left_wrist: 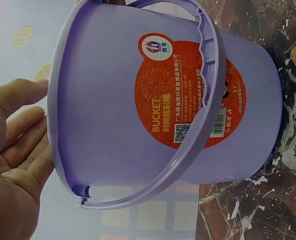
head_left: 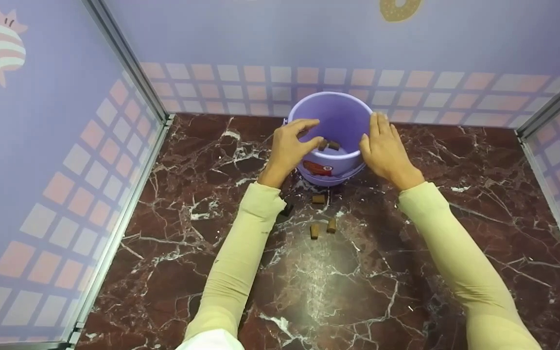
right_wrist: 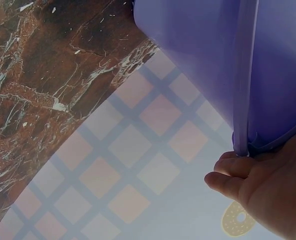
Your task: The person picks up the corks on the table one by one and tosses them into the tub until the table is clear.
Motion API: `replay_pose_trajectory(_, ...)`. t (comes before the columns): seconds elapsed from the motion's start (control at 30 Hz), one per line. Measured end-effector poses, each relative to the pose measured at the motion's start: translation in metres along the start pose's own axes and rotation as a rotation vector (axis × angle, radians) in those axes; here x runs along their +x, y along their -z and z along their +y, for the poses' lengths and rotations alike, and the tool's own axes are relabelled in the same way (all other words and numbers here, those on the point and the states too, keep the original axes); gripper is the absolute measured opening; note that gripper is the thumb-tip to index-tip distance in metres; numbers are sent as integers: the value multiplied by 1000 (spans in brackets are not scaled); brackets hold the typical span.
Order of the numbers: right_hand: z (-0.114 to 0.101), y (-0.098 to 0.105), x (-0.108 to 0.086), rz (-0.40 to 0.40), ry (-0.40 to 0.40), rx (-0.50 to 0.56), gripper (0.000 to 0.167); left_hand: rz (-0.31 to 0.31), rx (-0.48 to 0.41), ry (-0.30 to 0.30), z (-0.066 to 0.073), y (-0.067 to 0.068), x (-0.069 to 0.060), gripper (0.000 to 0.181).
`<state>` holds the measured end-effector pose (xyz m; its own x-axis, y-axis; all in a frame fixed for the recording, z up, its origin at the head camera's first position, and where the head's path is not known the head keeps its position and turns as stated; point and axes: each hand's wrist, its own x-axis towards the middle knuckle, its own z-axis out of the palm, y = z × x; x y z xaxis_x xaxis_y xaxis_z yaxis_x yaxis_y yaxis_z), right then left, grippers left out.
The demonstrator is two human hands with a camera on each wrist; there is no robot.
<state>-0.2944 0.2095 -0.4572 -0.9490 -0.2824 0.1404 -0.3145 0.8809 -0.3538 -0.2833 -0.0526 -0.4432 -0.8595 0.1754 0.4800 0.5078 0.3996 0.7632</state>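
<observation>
A purple bucket [head_left: 331, 172] with a red label stands upright against the back wall, its handle hanging down in front. Two small brown cork-like pieces [head_left: 333, 145] lie inside it. My left hand [head_left: 290, 147] is over the left front of the rim, thumb and fingers apart, with nothing visible between them. In the left wrist view, its fingers are beside the bucket's rim [left_wrist: 55, 125]. My right hand [head_left: 386, 149] rests against the right side of the rim with its fingers extended. The right wrist view has that hand by the handle's hinge [right_wrist: 241, 149].
Three more brown cork-like pieces [head_left: 318, 199] lie on the dark red marbled surface [head_left: 338, 301] in front of the bucket, between my forearms. Beside the left sleeve is a small black object [head_left: 287, 209]. Purple panels [head_left: 260, 39] with printed squares enclose the back and sides.
</observation>
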Motion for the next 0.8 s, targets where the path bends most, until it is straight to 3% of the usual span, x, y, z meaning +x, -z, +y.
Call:
replay_pose_trajectory(0.2,-1,0,0,5,2,2,69,28,-19,-34,1,2,-4,38)
replay_pose_trajectory(0.47,0,0,0,11,6,-3,68,87,-19,-127,5,5,-15,40)
replay_pose_trajectory(0.8,1,0,0,0,-6,4,68,91,-149,-149,9,6,-35,43)
